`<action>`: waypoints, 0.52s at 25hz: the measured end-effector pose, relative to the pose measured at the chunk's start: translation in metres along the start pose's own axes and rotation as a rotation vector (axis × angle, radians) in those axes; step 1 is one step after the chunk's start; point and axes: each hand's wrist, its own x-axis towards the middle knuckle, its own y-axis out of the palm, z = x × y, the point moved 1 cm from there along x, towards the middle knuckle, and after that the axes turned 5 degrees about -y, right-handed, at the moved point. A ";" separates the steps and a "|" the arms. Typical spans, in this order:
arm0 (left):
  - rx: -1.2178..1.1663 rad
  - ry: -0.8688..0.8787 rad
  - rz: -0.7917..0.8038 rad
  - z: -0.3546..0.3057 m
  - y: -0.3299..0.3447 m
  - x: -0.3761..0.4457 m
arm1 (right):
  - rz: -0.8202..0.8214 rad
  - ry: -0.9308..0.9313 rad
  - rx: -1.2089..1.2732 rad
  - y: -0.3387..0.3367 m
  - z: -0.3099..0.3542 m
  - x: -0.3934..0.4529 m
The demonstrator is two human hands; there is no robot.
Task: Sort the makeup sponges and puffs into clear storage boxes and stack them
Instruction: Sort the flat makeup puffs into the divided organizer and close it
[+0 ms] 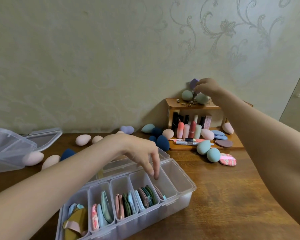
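Head view: purple sponge (pixel 194 83) pinched in right grip (pixel 206 88), raised above shelf top (pixel 197 106) beside two green sponges (pixel 187 95). Clear box (pixel 178 200) on surface (pixel 232 196), lid open, puffs (pixel 128 203) standing in five of six compartments. Left grip (pixel 144 153) released, fingertips (pixel 155 176) hanging into fifth compartment, above brown puff (pixel 158 191). Pink, navy, green sponges scattered behind; second box (pixel 9 149) far left; lipsticks (pixel 189 129) in shelf.

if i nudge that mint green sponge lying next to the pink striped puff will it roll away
Probably a little: the mint green sponge is egg-shaped and lies on its side on the smooth wooden table. It would likely curve rather than run straight, and the pink striped puff beside it may stop it. It looks light and squashy.
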 end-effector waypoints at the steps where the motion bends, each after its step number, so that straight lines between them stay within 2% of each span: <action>1: -0.003 -0.011 -0.006 0.000 0.001 0.000 | -0.010 -0.031 0.055 -0.004 0.006 -0.005; 5: -0.002 -0.041 -0.028 -0.003 0.003 -0.004 | -0.101 -0.202 0.223 -0.024 0.039 -0.039; 8: 0.022 -0.098 -0.091 -0.009 0.007 -0.013 | -0.128 -0.242 0.382 -0.024 0.057 -0.086; 10: 0.012 -0.121 -0.184 -0.012 0.014 -0.024 | 0.011 -0.318 0.251 -0.010 0.062 -0.129; 13: -0.058 -0.177 -0.334 -0.018 0.031 -0.044 | 0.223 -0.476 -0.160 0.016 0.061 -0.194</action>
